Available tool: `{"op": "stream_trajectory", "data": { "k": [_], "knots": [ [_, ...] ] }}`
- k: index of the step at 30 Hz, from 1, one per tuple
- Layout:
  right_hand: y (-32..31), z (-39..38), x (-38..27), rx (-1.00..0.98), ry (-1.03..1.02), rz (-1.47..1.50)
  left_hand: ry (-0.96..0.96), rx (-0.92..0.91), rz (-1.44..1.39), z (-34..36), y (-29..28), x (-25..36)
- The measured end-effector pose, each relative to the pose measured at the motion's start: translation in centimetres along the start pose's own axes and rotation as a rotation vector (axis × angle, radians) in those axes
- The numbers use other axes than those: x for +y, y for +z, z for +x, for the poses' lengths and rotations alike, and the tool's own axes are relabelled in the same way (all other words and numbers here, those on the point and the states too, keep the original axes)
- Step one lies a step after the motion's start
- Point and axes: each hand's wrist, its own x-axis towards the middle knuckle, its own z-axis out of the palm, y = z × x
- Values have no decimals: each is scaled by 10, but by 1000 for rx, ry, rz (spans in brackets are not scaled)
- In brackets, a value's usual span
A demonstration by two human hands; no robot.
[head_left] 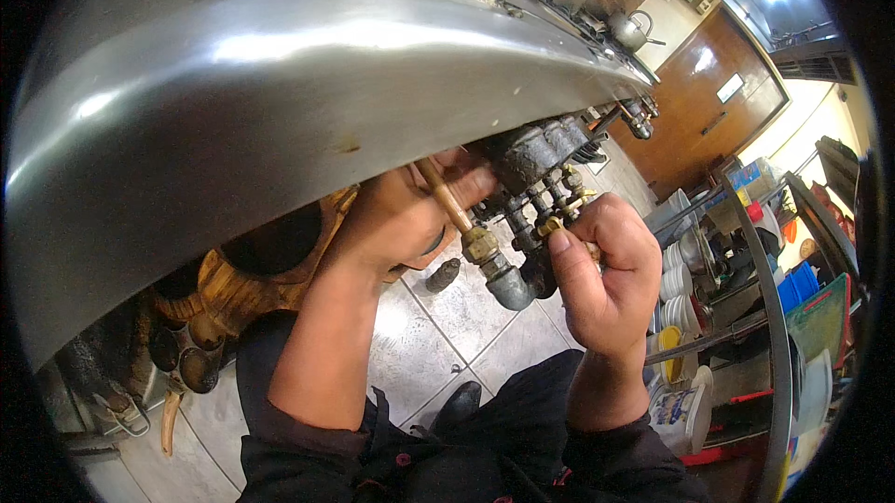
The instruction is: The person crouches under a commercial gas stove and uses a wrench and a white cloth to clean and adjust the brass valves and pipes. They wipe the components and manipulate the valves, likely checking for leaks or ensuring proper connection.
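Observation:
Under the front of a steel stove (308, 83), my right hand (611, 275) is closed in a pinch at a small yellow brass valve handle (552, 226) on a row of dark, greasy gas valves (527, 209). My left hand (406, 223) reaches up beneath the steel edge, behind a copper tube (446, 193). Its fingers lie beside the valves and are partly hidden, so their grip does not show. Below, the tube runs into a brass fitting (481, 247) joined to a grey metal elbow (509, 285), close to my right hand's fingers.
On the right stands a metal rack (776, 354) with stacked containers, a blue bin (798, 287) and a green board (820, 321). Wooden pieces with round holes (247, 279) are low on the left. A kettle (631, 29) sits farther back, near a wooden door (713, 97). The floor is tiled (410, 344).

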Motion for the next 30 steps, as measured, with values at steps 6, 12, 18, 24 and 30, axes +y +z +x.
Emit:
{"op": "stream_trajectory", "data": {
  "k": [6,12,18,24,30],
  "knots": [
    [2,-1,0,9,15,19,142,145,49,1,-17,-12],
    [2,0,-1,22,27,40,107,-22,-57,0,-19,-1],
    [-1,-3,1,32,26,26,178,191,355,1,-19,-3],
    [-7,-11,7,162,100,258,301,344,340,10,-74,-41],
    [-22,-68,76,372,583,974,-43,378,282,8,-47,-102]
  ]
}}
